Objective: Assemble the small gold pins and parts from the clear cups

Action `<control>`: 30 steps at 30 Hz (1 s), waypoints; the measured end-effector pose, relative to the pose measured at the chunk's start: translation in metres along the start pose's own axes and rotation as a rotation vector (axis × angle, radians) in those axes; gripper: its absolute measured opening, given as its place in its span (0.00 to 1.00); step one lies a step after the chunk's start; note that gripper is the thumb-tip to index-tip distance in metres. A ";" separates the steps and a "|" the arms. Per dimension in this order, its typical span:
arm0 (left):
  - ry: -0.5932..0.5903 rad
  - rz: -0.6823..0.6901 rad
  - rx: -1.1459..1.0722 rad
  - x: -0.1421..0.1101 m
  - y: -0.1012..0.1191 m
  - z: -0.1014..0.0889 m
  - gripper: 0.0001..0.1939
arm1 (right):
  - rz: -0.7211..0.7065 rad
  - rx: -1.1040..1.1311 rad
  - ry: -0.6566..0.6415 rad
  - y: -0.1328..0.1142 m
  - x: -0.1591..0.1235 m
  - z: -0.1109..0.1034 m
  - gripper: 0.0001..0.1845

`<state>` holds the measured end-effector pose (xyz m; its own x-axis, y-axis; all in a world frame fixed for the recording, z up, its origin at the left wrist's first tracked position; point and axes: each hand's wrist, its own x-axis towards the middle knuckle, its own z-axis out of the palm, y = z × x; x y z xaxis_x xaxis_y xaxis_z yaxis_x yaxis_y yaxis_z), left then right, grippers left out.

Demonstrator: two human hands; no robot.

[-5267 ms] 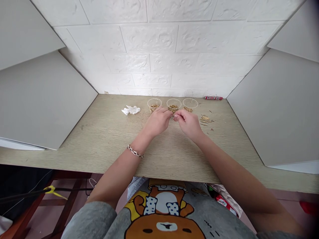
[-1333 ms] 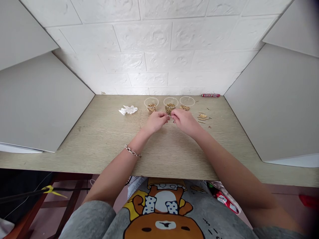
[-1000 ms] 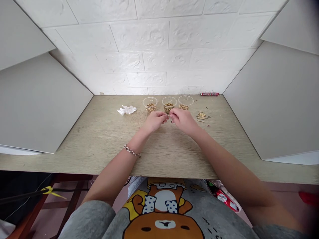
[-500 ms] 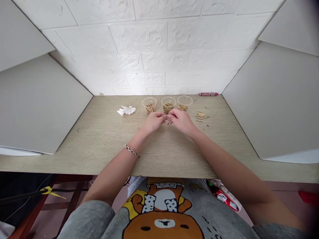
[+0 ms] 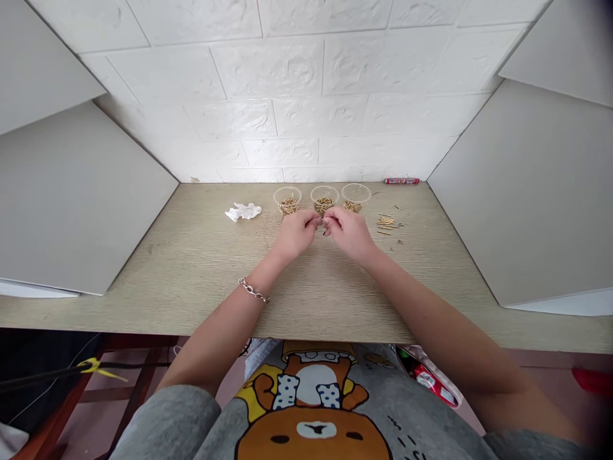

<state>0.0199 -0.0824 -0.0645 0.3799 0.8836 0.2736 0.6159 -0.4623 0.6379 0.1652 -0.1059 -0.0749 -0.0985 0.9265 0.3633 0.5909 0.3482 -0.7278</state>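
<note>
- Small, slender gold-coloured pieces (image 5: 324, 201) lie just beyond the fingertips, inside a clear round plastic middle cup (image 5: 311, 195).
- More such pieces fill the bottoms of the matching left cup (image 5: 274, 197), beyond the left hand, and the right cup (image 5: 370, 193), beyond the right hand.
- A scattered batch of thin gold-coloured sticks (image 5: 385, 222) lies loose, to the right of the right hand's fingers. So all three cups hold pieces and some sticks lie outside them; how many have been handled cannot be told.
- The left hand (image 5: 295, 235) has thumb and forefinger drawn into a narrow pinch; anything between them is too small to make out.
- The right hand (image 5: 350, 235) pinches just as narrowly, its tips close against the left's; its grip contents cannot be told either.
- Farther out on the pale wood-grain table (image 5: 330, 294), a crumpled white tissue (image 5: 243, 212) lies left of the fingers, a red printed tube (image 5: 401, 181) beyond them to the right.
</note>
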 end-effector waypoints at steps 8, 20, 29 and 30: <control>-0.020 0.020 0.021 0.001 -0.001 -0.001 0.14 | -0.025 -0.063 0.003 -0.002 -0.001 0.001 0.08; -0.027 -0.037 -0.071 0.001 0.001 -0.004 0.12 | -0.171 -0.191 -0.014 0.001 0.001 -0.003 0.11; -0.063 -0.102 -0.163 0.002 0.000 -0.004 0.12 | -0.062 -0.104 -0.069 0.003 0.004 -0.008 0.08; -0.076 -0.110 -0.174 0.003 -0.001 -0.004 0.12 | -0.060 -0.112 -0.071 0.003 0.004 -0.008 0.08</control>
<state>0.0178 -0.0795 -0.0614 0.3717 0.9171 0.1442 0.5311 -0.3375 0.7772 0.1729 -0.1016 -0.0713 -0.1908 0.9135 0.3593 0.6674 0.3891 -0.6349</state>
